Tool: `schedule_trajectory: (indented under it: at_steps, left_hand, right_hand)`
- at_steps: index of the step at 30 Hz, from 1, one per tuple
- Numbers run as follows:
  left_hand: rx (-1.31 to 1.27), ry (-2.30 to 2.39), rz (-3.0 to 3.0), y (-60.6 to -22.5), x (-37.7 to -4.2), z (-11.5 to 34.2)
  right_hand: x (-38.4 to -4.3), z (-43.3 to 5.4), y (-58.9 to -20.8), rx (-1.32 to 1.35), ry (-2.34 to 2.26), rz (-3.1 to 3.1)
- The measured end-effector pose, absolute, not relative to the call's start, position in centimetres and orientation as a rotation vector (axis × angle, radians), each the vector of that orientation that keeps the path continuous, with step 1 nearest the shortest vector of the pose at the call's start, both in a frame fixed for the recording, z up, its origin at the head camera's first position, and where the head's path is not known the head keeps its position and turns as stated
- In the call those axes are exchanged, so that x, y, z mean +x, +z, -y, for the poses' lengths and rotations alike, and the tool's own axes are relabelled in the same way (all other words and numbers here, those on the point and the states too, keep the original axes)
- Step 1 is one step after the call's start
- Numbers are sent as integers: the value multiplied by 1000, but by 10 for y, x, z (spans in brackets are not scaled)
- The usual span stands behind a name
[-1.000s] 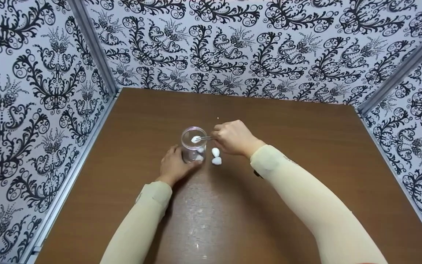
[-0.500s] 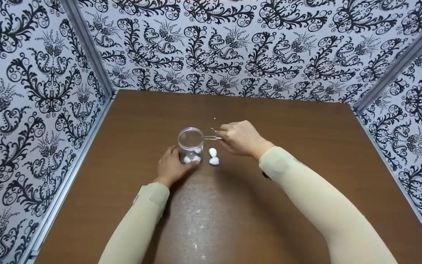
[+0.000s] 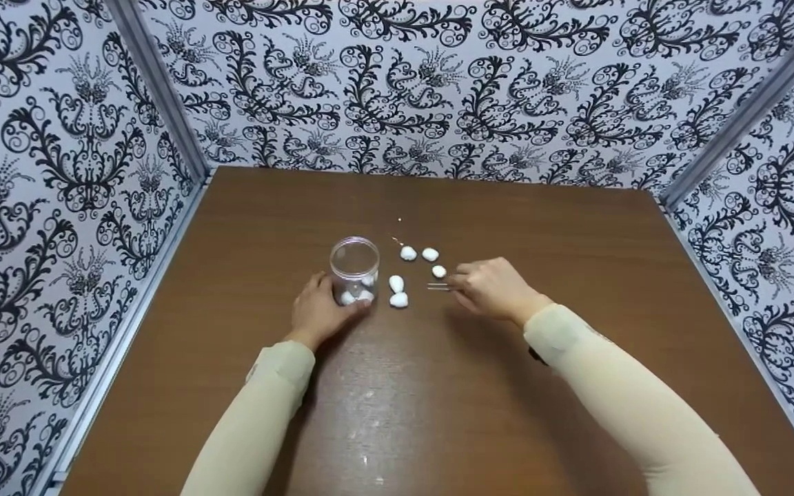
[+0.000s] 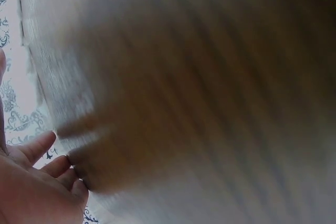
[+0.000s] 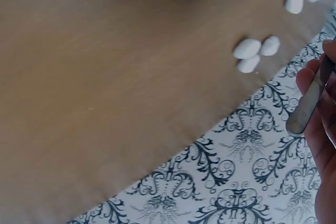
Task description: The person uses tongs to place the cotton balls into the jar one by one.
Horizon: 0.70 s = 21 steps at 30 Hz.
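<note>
My left hand (image 3: 321, 311) holds a clear plastic jar (image 3: 354, 258) by its left side, thumb across the front. The jar stands upright without a lid, several cotton balls (image 3: 349, 297) at its bottom. My right hand (image 3: 497, 288) grips metal tweezers (image 3: 437, 286), whose tips point left with nothing visible between them. The tweezers' rounded rear end (image 5: 303, 114) shows in the right wrist view. Just right of the jar lie two touching cotton balls (image 3: 398, 300). Three more cotton balls (image 3: 430, 254) lie farther back, near the tweezers. The left wrist view shows my left fingers (image 4: 44, 148) but no jar.
The brown table (image 3: 397, 399) has a glossy wood top. Patterned panels (image 3: 404, 89) stand behind it and at both sides, with metal posts (image 3: 156, 83) at the corners. Small bright specks (image 3: 397, 241) lie behind the cotton balls.
The cotton ball in the tweezers over the jar has dropped into it. My right hand has moved right and nearer, uncovering three cotton balls. My left hand stays on the jar.
</note>
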<state>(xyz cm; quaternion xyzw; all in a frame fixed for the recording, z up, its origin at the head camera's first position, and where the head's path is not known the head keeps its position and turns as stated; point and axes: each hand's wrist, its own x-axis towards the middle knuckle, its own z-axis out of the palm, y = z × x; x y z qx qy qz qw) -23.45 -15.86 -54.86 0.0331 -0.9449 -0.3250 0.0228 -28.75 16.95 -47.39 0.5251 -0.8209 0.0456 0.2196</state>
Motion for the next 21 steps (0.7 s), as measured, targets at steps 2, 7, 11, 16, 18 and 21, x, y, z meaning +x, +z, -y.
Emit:
schedule_trajectory:
  at_steps: [2,7,11,16,18,21]
  left_hand:
    - [103,-1008,2919,-549,-235,159]
    - [108,-1013,2904,-550,-235,159]
    - [107,-1000,2900,-550,-235,159]
    - [100,-981,2903,-550,-235,159]
    - [97,-972,2905,-550,-235,159]
    - [92,-969,2912,-550,-236,159]
  right_hand:
    - [-287,-172,-478,1456,128,2286]
    - [-285,-174,-483,1456,94,2315]
    - [-285,-174,-486,1466,75,2309]
    - [-284,-174,-492,1470,75,2306]
    - [-284,-174,-494,1472,71,2311]
    - [-283,-173,-496,1474,57,2334]
